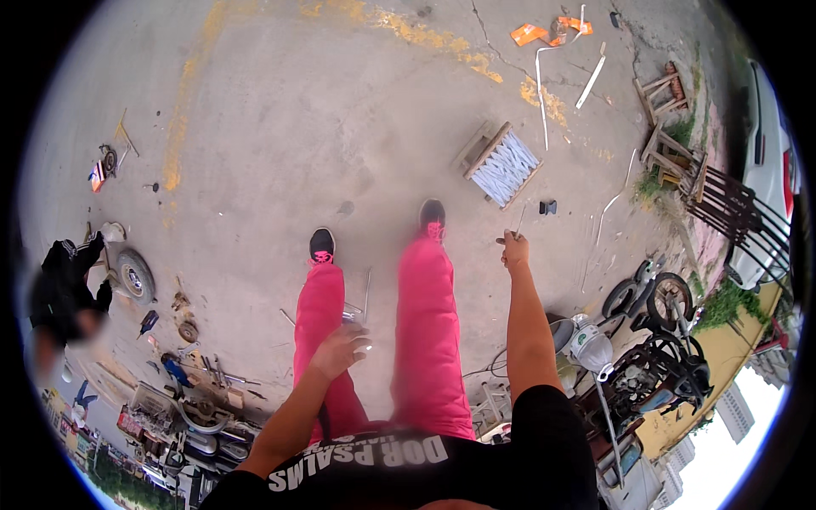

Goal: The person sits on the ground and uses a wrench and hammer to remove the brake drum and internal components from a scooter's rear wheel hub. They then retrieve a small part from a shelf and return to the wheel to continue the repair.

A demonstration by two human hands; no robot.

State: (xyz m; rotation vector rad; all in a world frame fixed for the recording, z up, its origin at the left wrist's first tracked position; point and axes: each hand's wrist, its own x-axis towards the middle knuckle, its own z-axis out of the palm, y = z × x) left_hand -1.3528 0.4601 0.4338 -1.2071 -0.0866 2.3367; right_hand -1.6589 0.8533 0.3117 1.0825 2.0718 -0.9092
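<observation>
Out in front on the right, my right hand [512, 248] is closed around a thin rod-like tool [521, 219] that points away from me. Its exact kind is too small to tell. Just beyond it stands a small wooden stool [507, 167] with a seat of pale woven straps. A small black object [548, 206] lies on the ground near the stool. Lower down, my left hand [340, 350] hangs before my left leg, its fingers bent. Something small and white [365, 348] shows at those fingertips; what it is, I cannot make out.
White strips [591, 78] and torn orange packaging [544, 32] litter the concrete ahead. Motorcycles [659, 297] and a large water bottle [591, 344] stand on the right. A person in black [64, 289] is at the left beside a wheel [134, 276]; tools and parts [212, 370] lie nearby.
</observation>
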